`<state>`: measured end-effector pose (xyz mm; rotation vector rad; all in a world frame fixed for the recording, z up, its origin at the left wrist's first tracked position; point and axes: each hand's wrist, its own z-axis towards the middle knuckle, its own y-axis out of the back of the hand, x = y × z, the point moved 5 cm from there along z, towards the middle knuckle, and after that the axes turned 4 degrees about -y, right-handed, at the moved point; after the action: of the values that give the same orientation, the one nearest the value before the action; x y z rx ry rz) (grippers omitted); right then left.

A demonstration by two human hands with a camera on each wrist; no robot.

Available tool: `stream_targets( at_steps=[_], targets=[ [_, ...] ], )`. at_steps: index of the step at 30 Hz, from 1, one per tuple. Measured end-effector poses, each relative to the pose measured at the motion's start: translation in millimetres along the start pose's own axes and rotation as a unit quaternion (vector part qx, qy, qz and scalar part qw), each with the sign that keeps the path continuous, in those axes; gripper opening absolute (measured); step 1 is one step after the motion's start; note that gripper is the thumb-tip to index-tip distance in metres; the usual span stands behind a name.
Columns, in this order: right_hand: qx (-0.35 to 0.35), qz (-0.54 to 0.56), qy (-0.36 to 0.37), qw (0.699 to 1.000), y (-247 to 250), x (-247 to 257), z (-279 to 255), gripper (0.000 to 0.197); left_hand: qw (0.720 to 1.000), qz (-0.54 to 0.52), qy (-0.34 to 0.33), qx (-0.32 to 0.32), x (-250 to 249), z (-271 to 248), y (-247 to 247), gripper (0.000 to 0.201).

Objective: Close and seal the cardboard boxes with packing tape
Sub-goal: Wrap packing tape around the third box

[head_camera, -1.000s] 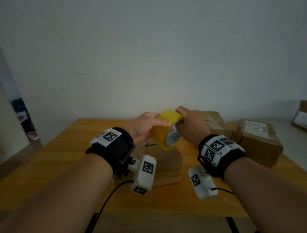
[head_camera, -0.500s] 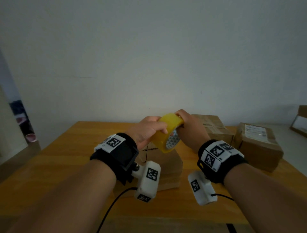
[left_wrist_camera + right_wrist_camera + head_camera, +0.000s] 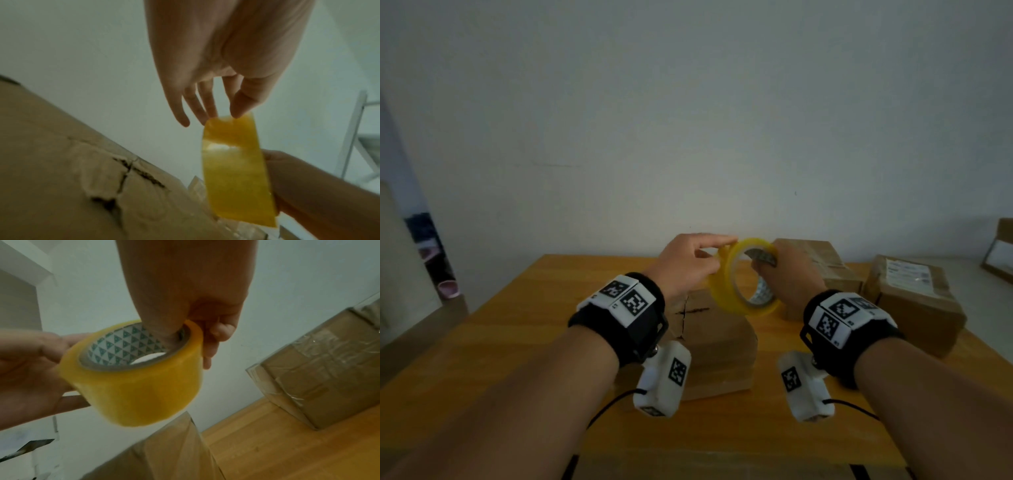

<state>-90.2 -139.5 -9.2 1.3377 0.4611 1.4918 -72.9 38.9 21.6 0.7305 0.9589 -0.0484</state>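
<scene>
The roll of translucent yellow packing tape (image 3: pixel 744 275) is held in the air above the near brown cardboard box (image 3: pixel 717 346), which stands on the orange-brown wooden table (image 3: pixel 517 329) with its top flaps folded shut and no tape visible over the dark cross-shaped seam. The right hand (image 3: pixel 789 277) grips the roll, thumb hooked through the patterned cardboard core and the fingers curled over the outer face, as the right wrist view shows. The left hand (image 3: pixel 688 263) has its fingers extended and its thumb and fingertips set against the top edge of the roll; whether they have caught a free tape end cannot be told. The step in hand is judged to be locating and lifting the tape end, ahead of any sealing of this box. The next move calls for peeling a length free, keeping the roll steady, then lowering the end onto the box and pressing it along the centre seam. Two further brown cardboard boxes, one at the back (image 3: pixel 815 270) and one to the right (image 3: pixel 914 301), already wrapped in clear tape, stand behind on the table.
</scene>
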Motion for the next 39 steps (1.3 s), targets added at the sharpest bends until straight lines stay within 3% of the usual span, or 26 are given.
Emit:
stream_targets(
  at_steps=[6,15,22,26,31,36,39],
  targets=[
    [0.087,-0.016,-0.015,0.996,-3,1,3,0.039,0.979,0.173,-0.079,-0.074,-7,0,2,0.039],
    [0.143,-0.03,-0.021,0.989,-3,3,2,0.034,0.946,0.275,-0.145,-0.088,-17,2,3,0.022],
    [0.177,-0.02,-0.042,0.983,-1,3,0,0.031,0.913,0.373,-0.158,-0.037,-21,6,0,0.023],
    [0.191,-0.005,-0.043,0.981,0,3,-4,0.036,0.903,0.389,-0.175,-0.047,-21,5,-1,0.019],
    [0.211,0.032,-0.049,0.976,2,1,-12,0.02,0.913,0.356,-0.191,-0.057,-24,1,0,0.012],
    [0.256,0.117,-0.064,0.958,-10,-9,-16,0.033,0.964,0.214,-0.141,-0.066,-20,-1,3,0.009],
    [0.313,0.175,-0.081,0.93,-20,-13,-24,0.043,0.988,0.107,-0.102,-0.054,-21,0,3,0.015]
  ],
)
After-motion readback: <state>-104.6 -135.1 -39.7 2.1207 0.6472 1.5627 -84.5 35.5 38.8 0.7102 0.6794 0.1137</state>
